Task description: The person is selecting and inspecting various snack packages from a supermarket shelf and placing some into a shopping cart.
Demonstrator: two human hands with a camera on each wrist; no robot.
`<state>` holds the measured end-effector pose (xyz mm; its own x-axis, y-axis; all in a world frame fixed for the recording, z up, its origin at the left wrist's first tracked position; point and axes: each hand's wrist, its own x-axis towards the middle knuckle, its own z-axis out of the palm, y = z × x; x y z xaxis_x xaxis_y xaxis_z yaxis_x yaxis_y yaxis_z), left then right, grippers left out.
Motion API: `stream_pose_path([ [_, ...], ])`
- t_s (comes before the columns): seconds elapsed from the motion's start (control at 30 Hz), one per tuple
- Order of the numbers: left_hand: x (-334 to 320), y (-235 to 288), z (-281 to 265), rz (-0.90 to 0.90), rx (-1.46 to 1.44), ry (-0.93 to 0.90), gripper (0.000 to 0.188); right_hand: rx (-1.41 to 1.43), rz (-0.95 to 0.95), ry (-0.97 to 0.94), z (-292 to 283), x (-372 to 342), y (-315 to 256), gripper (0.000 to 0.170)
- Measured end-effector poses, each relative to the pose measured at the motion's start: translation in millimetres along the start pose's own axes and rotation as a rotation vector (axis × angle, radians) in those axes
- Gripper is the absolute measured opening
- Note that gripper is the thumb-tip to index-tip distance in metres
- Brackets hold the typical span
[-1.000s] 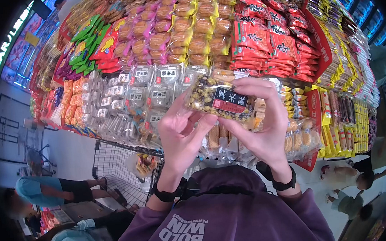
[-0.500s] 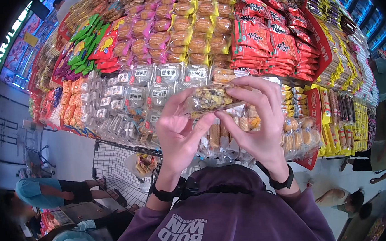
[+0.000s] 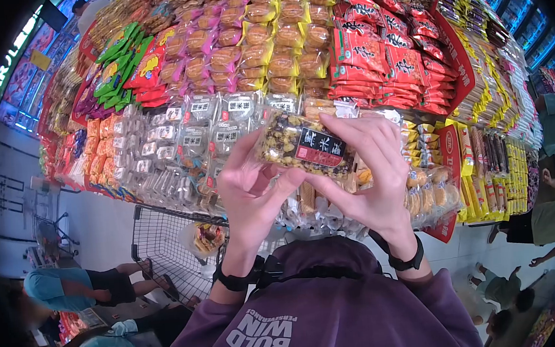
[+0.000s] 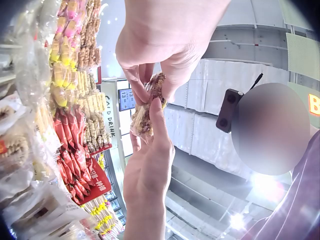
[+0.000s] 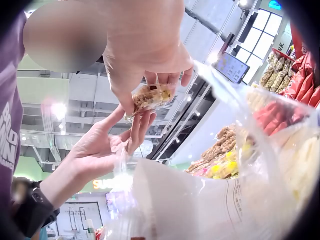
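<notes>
Both hands hold up a clear-wrapped black rice crisp pack, speckled yellow and dark, in front of the chest. Its black and red label faces the head camera. My left hand pinches the left end between thumb and fingers. On the other end, my right hand has its thumb below and fingers along the top edge. In the left wrist view the pack appears edge-on between both hands. The right wrist view shows the pack from below, fingertips of both hands on its wrapper.
A tiered snack display fills the front, with clear white-labelled packs, red bags and yellow-edged buns. A black wire shopping cart stands at the left, a bagged item inside. Other people stand on both sides.
Half a second ago the pack was tipped so its label was hidden; now the label faces the head camera again. Both hands keep hold of it, shifted slightly left.
</notes>
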<state>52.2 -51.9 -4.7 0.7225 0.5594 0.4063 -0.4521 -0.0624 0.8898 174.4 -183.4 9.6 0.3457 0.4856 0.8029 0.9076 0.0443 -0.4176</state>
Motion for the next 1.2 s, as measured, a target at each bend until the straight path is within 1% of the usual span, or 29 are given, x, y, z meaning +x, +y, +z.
stream_pose_path([
  [0.1, 0, 6, 1, -0.05, -0.007, -0.025, 0.063, 0.032, 0.0, -0.001, 1, 0, 0, 0.058],
  [0.17, -1, 6, 1, -0.052, -0.018, -0.021, 0.063, 0.039, -0.001, -0.014, 1, 0, 0, 0.057],
  [0.27, 0, 2, 3, -0.012, -0.108, -0.017, 0.06, 0.051, 0.01, -0.026, 0, 0, -1, 0.057],
  [0.37, 0, 2, 5, -0.066, -0.17, -0.008, 0.056, 0.111, 0.045, -0.003, 0, 0, -5, 0.058],
  [0.47, -4, 6, 3, -0.142, -0.19, 0.019, 0.055, 0.164, 0.032, 0.048, 3, 0, -7, 0.057],
  [0.57, -5, 4, 2, -0.13, -0.231, 0.038, 0.055, 0.151, 0.008, 0.038, 1, 1, -8, 0.055],
  [0.67, -4, 6, 6, -0.112, -0.237, 0.054, 0.06, 0.148, 0.003, 0.029, 2, 0, -8, 0.052],
  [0.77, -5, 1, 3, -0.062, -0.199, 0.055, 0.069, 0.189, 0.034, -0.071, -1, 0, -12, 0.05],
  [0.8, -5, 3, 4, -0.074, -0.218, 0.061, 0.071, 0.206, 0.049, -0.11, -1, -2, -13, 0.048],
  [0.83, -8, 2, 2, -0.087, -0.184, 0.07, 0.065, 0.215, 0.07, -0.157, -2, -3, -14, 0.046],
  [0.9, -8, -2, -4, -0.127, -0.119, 0.08, 0.06, 0.213, 0.094, -0.231, -2, -3, -12, 0.046],
  [0.97, -7, 0, -1, -0.145, -0.141, 0.089, 0.061, 0.222, 0.117, -0.252, -4, -2, -10, 0.045],
  [1.0, -7, -1, -3, -0.171, -0.15, 0.063, 0.062, 0.22, 0.132, -0.259, -6, -2, -9, 0.044],
  [1.1, -15, -7, -8, -0.216, -0.086, 0.025, 0.064, 0.188, 0.138, -0.321, -19, -1, -8, 0.044],
  [1.13, -13, -1, -6, -0.245, -0.045, -0.018, 0.066, 0.133, 0.107, -0.371, -27, 0, -9, 0.045],
  [1.2, -15, -4, -6, -0.199, -0.01, -0.03, 0.068, 0.016, 0.091, -0.425, -39, 5, -12, 0.045],
])
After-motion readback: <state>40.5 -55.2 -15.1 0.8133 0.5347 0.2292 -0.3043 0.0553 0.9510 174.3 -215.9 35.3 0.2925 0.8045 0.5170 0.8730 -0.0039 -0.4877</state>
